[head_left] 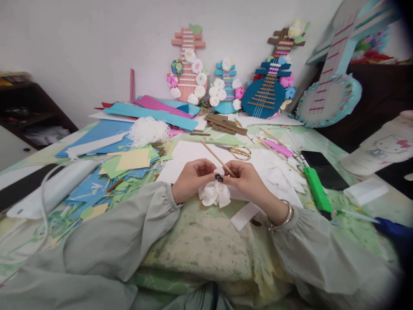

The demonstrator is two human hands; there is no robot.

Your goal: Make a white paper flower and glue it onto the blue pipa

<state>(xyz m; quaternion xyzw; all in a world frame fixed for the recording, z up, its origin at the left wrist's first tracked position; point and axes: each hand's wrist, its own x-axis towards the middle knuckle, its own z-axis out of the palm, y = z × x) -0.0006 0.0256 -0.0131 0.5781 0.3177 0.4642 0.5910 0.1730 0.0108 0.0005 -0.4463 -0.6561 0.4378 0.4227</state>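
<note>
A white paper flower [214, 193] hangs just below my fingertips, at the middle of the view. My left hand [195, 177] is closed on it from the left, thumb against its top. From the right, my right hand [248, 177] pinches at the same spot, and a thin wooden stick [213, 152] slants up and left from its fingers. The two thumbs meet over the flower. White paper [177, 161] lies under the hands, and a white paper strip [245, 216] rests below my right hand.
Gold-handled scissors [240, 152] lie beyond my right hand. Paper scraps [134, 159] and white string [149, 131] are at left. A green tool [318, 189], a phone [324, 169] and a cup [380, 144] stand or lie at right. Decorated paper instruments [263, 97] lean on the wall.
</note>
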